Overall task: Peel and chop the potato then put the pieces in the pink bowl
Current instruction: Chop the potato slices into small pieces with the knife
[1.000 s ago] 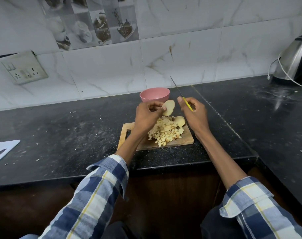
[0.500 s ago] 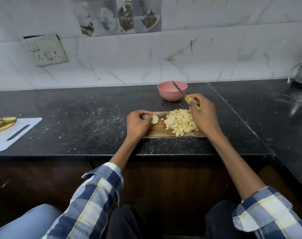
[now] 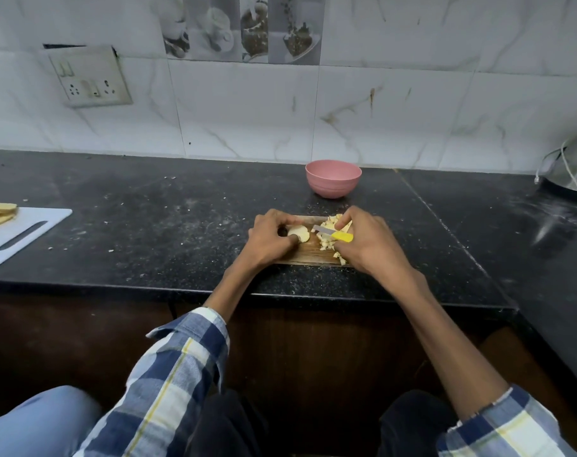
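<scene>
Left hand [image 3: 270, 237] pinning a peeled potato slice [image 3: 298, 233] flat on the wooden cutting board [image 3: 308, 255], right hand [image 3: 366, 239] clenched round the yellow-handled knife [image 3: 334, 233], blade lying leftward toward the slice just beside its tip, chopped potato pieces [image 3: 330, 240] heaped under it, pink bowl [image 3: 333, 178] beyond.

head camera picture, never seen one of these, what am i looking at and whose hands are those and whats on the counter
No machine here: a person wears a wide-angle camera on the head, so you look down along their own arms. On the black counter lies a wooden cutting board. The left hand holds a potato slice down on it. The right hand grips a small knife with a yellow handle, its blade pointing toward the slice. Beside the knife is a heap of chopped potato. Behind the board stands the pink bowl; its inside is not visible. Far left is a white board with peelings or slices on it.
</scene>
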### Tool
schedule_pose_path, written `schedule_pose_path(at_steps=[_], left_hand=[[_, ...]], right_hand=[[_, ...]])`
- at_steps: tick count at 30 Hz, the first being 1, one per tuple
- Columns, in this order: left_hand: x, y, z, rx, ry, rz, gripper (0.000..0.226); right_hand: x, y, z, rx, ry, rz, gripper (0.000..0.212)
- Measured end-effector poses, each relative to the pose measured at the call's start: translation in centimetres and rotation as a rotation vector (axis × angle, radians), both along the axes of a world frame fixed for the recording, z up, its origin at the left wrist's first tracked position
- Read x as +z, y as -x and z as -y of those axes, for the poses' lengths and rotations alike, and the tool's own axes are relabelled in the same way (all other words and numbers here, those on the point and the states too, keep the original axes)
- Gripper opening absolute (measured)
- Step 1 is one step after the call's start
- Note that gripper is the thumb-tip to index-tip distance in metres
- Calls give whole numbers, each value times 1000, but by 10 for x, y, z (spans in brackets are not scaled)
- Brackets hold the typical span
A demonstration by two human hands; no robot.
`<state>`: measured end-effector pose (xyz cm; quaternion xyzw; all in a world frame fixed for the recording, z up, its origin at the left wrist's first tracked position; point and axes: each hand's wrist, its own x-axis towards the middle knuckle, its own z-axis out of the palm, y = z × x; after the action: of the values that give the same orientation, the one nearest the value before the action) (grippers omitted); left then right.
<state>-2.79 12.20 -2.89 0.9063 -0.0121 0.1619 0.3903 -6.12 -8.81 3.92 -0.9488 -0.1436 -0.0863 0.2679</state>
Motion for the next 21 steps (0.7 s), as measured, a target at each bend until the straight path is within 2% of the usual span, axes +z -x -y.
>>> schedule_pose_path(at_steps=[3,15,21], left_hand=[[-2,2,-1,2,-14,16,44],[-6,5,3,40,-20,98,27],[-6,5,5,46,-73,99,27]], right_hand=[[1,2,-6,-30,24,46,25],[10,9,-27,-101,227,96,27],[12,12,-37,-74,251,128,17]])
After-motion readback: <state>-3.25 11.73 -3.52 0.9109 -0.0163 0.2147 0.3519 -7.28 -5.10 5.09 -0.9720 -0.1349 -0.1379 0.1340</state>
